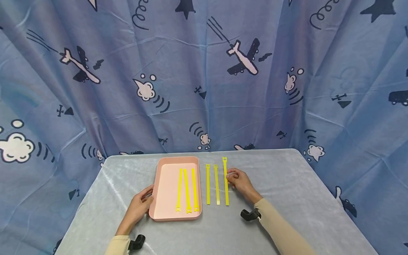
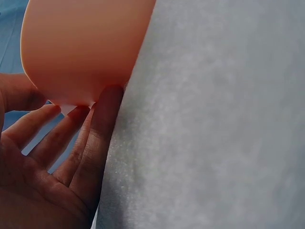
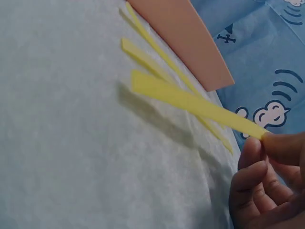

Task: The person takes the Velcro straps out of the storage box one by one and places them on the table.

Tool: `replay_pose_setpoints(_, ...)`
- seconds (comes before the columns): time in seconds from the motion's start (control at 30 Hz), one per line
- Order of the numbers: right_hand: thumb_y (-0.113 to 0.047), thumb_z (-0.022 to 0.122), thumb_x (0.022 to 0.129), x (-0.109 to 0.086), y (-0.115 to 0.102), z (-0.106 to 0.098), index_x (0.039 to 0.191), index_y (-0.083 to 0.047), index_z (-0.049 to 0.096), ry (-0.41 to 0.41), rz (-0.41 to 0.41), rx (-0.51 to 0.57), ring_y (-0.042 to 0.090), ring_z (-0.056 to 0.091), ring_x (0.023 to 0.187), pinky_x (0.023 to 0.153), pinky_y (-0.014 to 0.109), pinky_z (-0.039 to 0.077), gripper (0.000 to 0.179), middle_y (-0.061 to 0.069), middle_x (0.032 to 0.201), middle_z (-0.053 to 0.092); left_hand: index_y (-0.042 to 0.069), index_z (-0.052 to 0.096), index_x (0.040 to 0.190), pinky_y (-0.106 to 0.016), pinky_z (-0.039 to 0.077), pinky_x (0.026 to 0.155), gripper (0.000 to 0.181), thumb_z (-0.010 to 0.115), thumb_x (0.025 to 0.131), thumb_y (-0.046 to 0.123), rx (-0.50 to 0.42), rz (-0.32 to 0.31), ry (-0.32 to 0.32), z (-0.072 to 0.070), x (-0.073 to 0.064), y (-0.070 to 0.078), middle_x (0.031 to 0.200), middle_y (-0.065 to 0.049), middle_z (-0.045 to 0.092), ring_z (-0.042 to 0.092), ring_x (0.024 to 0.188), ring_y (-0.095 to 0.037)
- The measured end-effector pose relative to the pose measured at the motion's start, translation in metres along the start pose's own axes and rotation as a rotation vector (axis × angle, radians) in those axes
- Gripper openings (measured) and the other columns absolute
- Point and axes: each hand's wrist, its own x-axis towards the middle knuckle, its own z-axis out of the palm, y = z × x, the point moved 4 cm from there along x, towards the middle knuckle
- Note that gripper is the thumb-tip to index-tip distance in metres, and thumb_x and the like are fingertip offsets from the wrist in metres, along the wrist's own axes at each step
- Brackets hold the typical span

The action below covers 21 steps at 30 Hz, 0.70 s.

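Note:
My right hand (image 1: 242,182) pinches a yellow cable tie strap (image 1: 225,170) between thumb and fingers. In the right wrist view this strap (image 3: 190,102) is raised at an angle, its shadow falling on the cloth. Left of it two similar yellow straps, one nearer (image 1: 217,184) and one farther (image 1: 208,184), lie side by side. A pink rectangular tray (image 1: 167,191) holds three more straps (image 1: 187,189) toward its right side, slotted heads facing me. My left hand (image 1: 137,209) holds the tray's left edge; in the left wrist view its fingertips meet the tray wall (image 2: 86,52).
A pale grey cloth (image 1: 287,184) covers the table, whose far edge meets a blue patterned curtain (image 1: 178,99). Each wrist carries a black band, one on the left (image 1: 137,243) and one on the right (image 1: 250,214).

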Motion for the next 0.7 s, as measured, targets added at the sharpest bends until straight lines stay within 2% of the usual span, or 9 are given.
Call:
replay_pose_setpoints(0.3, -0.007, 0.062, 0.095, 0.006, 0.008, 0.0, 0.119, -0.002, 0.06, -0.021, 0.029, -0.048, 0.012, 0.057, 0.066, 0.052, 0.024, 0.043, 0.025, 0.005, 0.084, 0.068, 0.016, 0.047, 0.147, -0.029, 0.055, 0.063, 0.049, 0.055, 0.099, 0.013, 0.005, 0.001, -0.009, -0.001, 0.0, 0.002, 0.145, -0.018, 0.052, 0.064, 0.106, -0.019)
replay_pose_setpoints(0.5, -0.007, 0.063, 0.094, 0.01, 0.011, 0.0, 0.115, -0.002, 0.062, -0.009, 0.046, -0.099, 0.012, 0.058, 0.064, 0.052, 0.024, 0.044, 0.022, 0.005, 0.084, 0.069, 0.016, 0.047, 0.147, -0.029, 0.054, 0.062, 0.048, 0.054, 0.099, 0.013, 0.007, -0.002, -0.008, -0.001, 0.0, 0.001, 0.145, -0.018, 0.052, 0.063, 0.107, -0.021)
replay_pose_setpoints(0.7, -0.007, 0.065, 0.092, 0.009, 0.006, 0.0, 0.109, -0.001, 0.063, 0.009, 0.055, -0.152, 0.014, 0.056, 0.06, 0.052, 0.026, 0.043, 0.018, 0.004, 0.075, 0.066, 0.016, 0.047, 0.147, -0.029, 0.055, 0.065, 0.049, 0.054, 0.099, 0.013, 0.009, -0.003, -0.006, -0.001, 0.001, 0.0, 0.145, -0.018, 0.052, 0.063, 0.112, -0.025)
